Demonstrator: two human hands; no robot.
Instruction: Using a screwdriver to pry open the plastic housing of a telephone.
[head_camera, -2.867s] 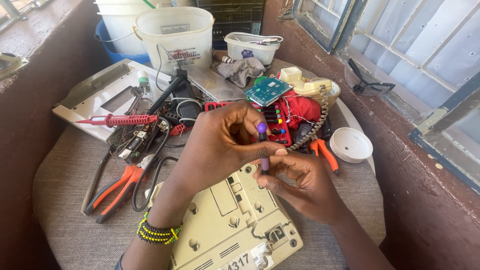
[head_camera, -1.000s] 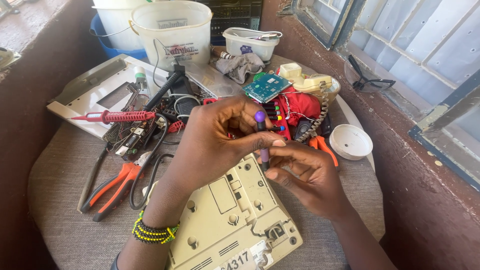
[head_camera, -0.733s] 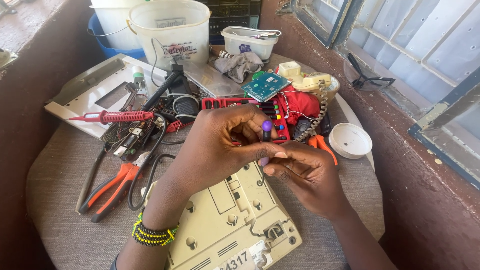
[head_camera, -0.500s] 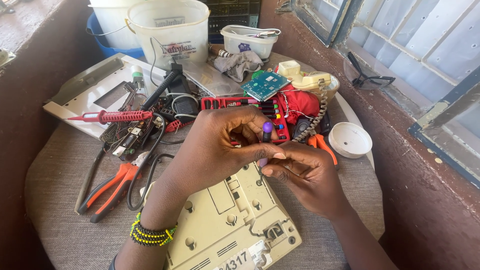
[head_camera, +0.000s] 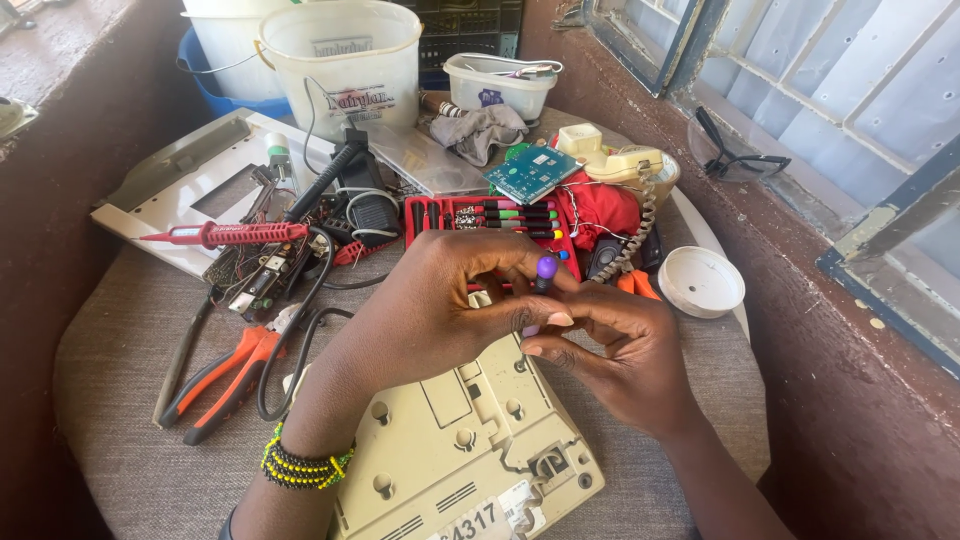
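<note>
While left hand (head_camera: 440, 300) and right hand (head_camera: 620, 350) fingers grasp purple-capped screwdriver (head_camera: 545, 270), tip hidden over phone base (head_camera: 460, 450).

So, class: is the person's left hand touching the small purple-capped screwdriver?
Touching. The head view shows the left hand with its fingers closed around the purple-capped screwdriver, no gap visible, above the beige phone base.

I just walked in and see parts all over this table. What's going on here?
A person is working over a beige telephone base that lies upside down on the table. Both hands meet above it: the left hand and right hand together pinch a small purple-capped screwdriver. Behind them sits a red case of precision screwdrivers, a green circuit board and a handset. Orange-handled pliers and a red test probe lie to the left.
</note>
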